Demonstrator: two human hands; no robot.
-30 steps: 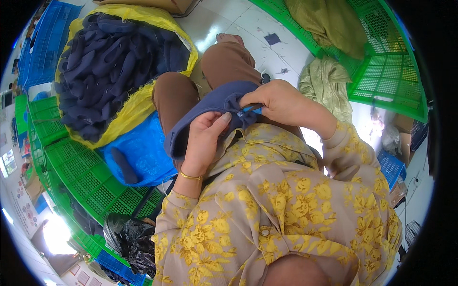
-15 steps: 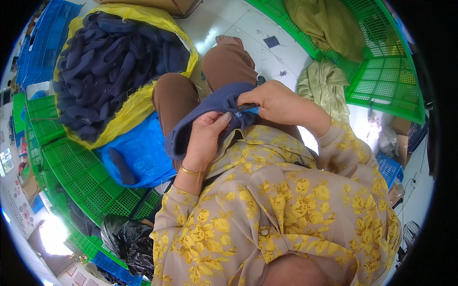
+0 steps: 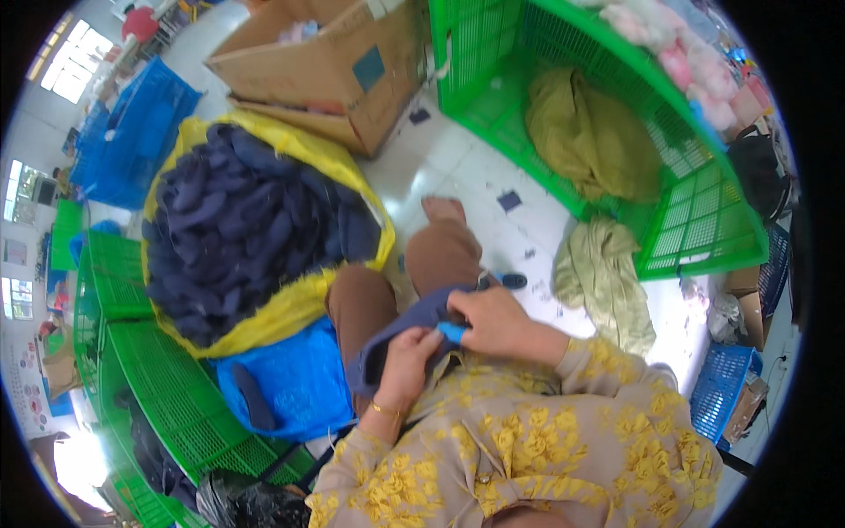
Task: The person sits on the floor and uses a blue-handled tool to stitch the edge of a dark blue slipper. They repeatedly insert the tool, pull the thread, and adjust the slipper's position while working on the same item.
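A navy blue fabric piece (image 3: pixel 373 355), hollow with an open edge, lies across my lap. My left hand (image 3: pixel 405 368) is closed, thumb and fingers pinching the near edge of the cloth. Close beside it, my right hand (image 3: pixel 503 322) is curled round a small tool with a bright blue end (image 3: pixel 452 332), against the same piece; its working part is hidden. To the left, a yellow woven sack (image 3: pixel 264 331) stands open, heaped with navy stuffed fabric pieces (image 3: pixel 242 211). One more navy piece (image 3: pixel 253 398) lies on a blue plastic sheet (image 3: pixel 304 378).
Green plastic crates (image 3: pixel 167 370) stand at my left, and a large green basket (image 3: pixel 709 189) with an olive cloth sack (image 3: pixel 590 132) is at the far right. A pale green cloth (image 3: pixel 603 277) lies on the floor. Beyond the yellow sack stands a cardboard box (image 3: pixel 326 66).
The view has tilted up, so my hands and lap sit lower and the cardboard box shows more. Both hands still hold at the navy piece; the blue tool end shows more plainly.
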